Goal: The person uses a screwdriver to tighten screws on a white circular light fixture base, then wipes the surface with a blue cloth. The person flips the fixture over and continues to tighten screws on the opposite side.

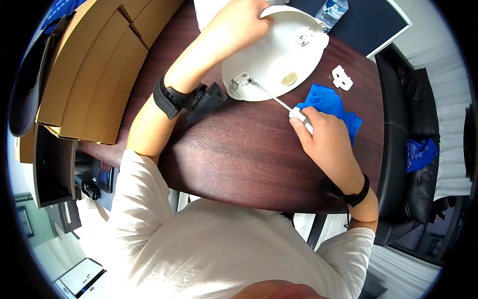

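My left hand is closed on the upper left rim of a white oval shell, perhaps a lid, holding it tilted over the dark wood table. Two small fittings sit inside the shell, one upper right and one lower left, with a round yellowish patch low down. In my right hand, a screwdriver with a white handle is gripped, its thin shaft reaching the lower left fitting. Whether the tip sits in a screw is too small to tell. A blue cloth lies beyond my right hand.
A loose white plastic piece lies right of the shell. A clear bottle stands at the far side beside a dark panel. Cardboard boxes are stacked at the left. A black sofa borders the table's right side.
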### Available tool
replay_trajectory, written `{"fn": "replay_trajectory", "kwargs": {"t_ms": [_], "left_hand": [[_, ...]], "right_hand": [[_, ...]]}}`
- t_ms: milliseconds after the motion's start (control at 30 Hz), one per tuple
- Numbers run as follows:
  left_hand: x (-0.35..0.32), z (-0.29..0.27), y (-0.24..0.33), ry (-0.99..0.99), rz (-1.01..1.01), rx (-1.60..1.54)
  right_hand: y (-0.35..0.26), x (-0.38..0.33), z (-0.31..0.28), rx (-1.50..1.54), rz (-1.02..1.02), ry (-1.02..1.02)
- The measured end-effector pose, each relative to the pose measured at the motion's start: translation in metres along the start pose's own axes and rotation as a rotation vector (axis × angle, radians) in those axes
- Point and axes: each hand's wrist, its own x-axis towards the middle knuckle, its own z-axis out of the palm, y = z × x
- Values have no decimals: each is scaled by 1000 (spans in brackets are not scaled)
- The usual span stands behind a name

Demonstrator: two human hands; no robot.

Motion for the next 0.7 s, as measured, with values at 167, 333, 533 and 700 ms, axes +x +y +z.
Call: {"fn": "replay_trajectory", "kwargs": {"t_ms": [167,333,533,700], "left_hand": [[-2,1,-2,32,18,-18],[-1,0,3,24,-38,11],[1,3,-2,41,-23,-2],[1,2,-1,16,-78,-48]], "right_hand": [[-2,7,-1,5,31,-40],[19,4,16,432,171,-193],[12,-3,21,1283,687,-538],[13,-14,40,1715,846,-684]]}}
